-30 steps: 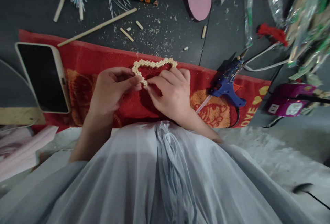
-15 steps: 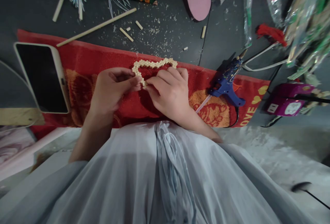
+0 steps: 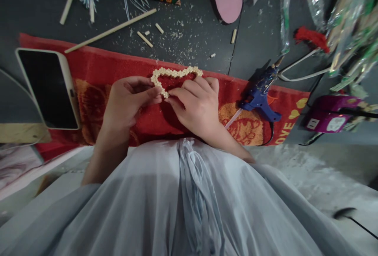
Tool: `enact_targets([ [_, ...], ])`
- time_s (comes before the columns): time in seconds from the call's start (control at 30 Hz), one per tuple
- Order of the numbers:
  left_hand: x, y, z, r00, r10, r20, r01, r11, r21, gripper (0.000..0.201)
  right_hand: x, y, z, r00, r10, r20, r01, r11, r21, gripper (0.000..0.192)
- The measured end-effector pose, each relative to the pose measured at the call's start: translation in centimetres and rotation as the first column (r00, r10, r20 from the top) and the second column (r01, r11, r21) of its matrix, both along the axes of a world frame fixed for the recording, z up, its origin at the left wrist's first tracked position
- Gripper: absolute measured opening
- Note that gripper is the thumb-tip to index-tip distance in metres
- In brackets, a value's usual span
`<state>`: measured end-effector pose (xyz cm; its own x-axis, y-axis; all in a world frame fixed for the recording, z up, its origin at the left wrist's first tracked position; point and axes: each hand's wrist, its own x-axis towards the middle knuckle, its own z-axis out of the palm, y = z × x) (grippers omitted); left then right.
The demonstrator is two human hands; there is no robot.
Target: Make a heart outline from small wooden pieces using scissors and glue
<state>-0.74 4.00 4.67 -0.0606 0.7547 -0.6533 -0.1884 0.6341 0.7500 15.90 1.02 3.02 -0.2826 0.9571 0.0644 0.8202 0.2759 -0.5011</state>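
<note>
Both hands, left (image 3: 125, 100) and right (image 3: 196, 104), pinching cream beaded heart-shaped frame (image 3: 174, 74) over red patterned towel (image 3: 97, 71); probably bead-setting step, next calling for blue glue gun (image 3: 261, 94) at right.

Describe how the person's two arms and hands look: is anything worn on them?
Both forearms are bare up to the frame's lower part, with no sleeves visible. The left hand and right hand show no gloves, rings, watch or bracelets. A pale grey-blue garment covers the lap below them.
</note>
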Motion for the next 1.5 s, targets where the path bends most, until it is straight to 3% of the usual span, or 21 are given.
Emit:
enact_targets([
  [0.3, -0.2, -0.4, 0.5, 0.961, -0.088, -0.262, 0.111, 0.991, 0.074, 0.027, 1.7, 0.0, 0.5, 0.997, -0.068, -0.035, 0.07, 0.996, 0.051, 0.032],
  [0.53, -1.3, -1.4, -0.3, 0.867, -0.112, -0.486, 0.202, 0.97, 0.136, 0.029, 4.5, -0.4, 0.9, 0.985, -0.169, -0.03, 0.169, 0.985, 0.026, 0.018],
  [0.73, -2.0, -2.5, -1.1, 0.702, -0.191, -0.686, 0.447, 0.869, 0.215, 0.035, 5.5, -1.4, 0.6, 0.987, -0.157, -0.026, 0.158, 0.987, 0.043, 0.015],
  [0.9, -2.0, -3.0, -1.6, 0.493, -0.258, -0.831, 0.635, 0.759, 0.141, 0.05, 5.7, -2.2, 0.3, 0.984, -0.168, -0.054, 0.168, 0.986, -0.013, 0.024],
  [1.07, -1.5, -3.2, -2.1, 0.35, -0.226, -0.909, 0.678, 0.731, 0.08, 0.059, 5.8, -2.6, -0.2, 0.996, -0.069, -0.054, 0.067, 0.997, -0.038, 0.028],
  [1.2, -1.0, -3.2, -2.5, 0.275, -0.239, -0.931, 0.665, 0.746, 0.005, 0.068, 5.8, -2.8, -1.0, 0.998, 0.07, -0.01, -0.068, 0.99, 0.127, 0.029],
  [1.33, -0.6, -3.2, -2.4, 0.229, -0.263, -0.937, 0.648, 0.76, -0.055, 0.071, 5.6, -3.1, -1.7, 0.985, 0.163, 0.056, -0.172, 0.958, 0.228, 0.03],
  [1.5, -0.3, -3.1, -2.2, 0.212, -0.271, -0.939, 0.634, 0.77, -0.079, 0.067, 5.4, -3.2, -2.2, 0.97, 0.204, 0.132, -0.225, 0.961, 0.163, 0.032],
])
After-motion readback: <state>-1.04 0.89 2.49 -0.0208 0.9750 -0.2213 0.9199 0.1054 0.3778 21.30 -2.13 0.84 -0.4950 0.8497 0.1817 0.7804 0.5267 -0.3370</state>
